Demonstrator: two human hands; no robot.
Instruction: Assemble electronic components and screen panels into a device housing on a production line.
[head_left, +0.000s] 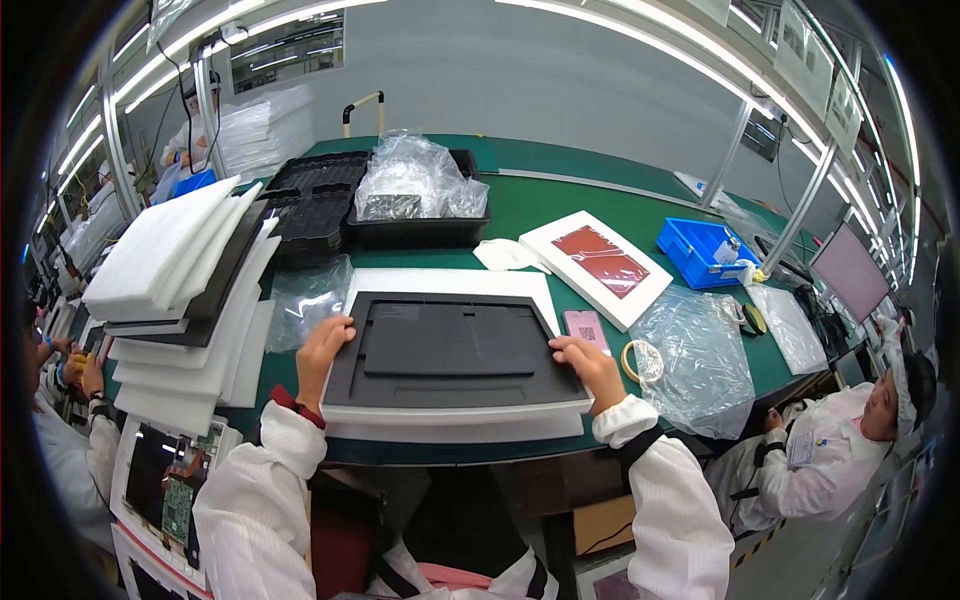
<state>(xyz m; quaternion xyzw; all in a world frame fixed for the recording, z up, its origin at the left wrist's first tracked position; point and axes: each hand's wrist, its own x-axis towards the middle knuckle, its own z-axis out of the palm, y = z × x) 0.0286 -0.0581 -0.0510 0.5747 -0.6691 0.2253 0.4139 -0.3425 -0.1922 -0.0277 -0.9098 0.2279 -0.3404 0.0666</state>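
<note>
A black rectangular panel (450,345) with a raised middle section lies flat in front of me, over a stack of white foam sheets (460,425). My left hand (322,358) is closed on its left edge, thumb toward the top face. At the opposite edge, my right hand (588,368) pinches the panel near its right side. The fingers under the rim are partly hidden on both sides. Just beyond my right hand lie a pink card-like item (586,328) with a square code and a roll of tape (640,361).
Foam sheets (165,250) pile up at left, beside black trays (310,190) and a bin of clear bags (415,185). A white frame (600,265), blue bin (705,252) and plastic bag (695,350) occupy the right. Co-workers sit on both sides; an opened device (170,485) stands lower left.
</note>
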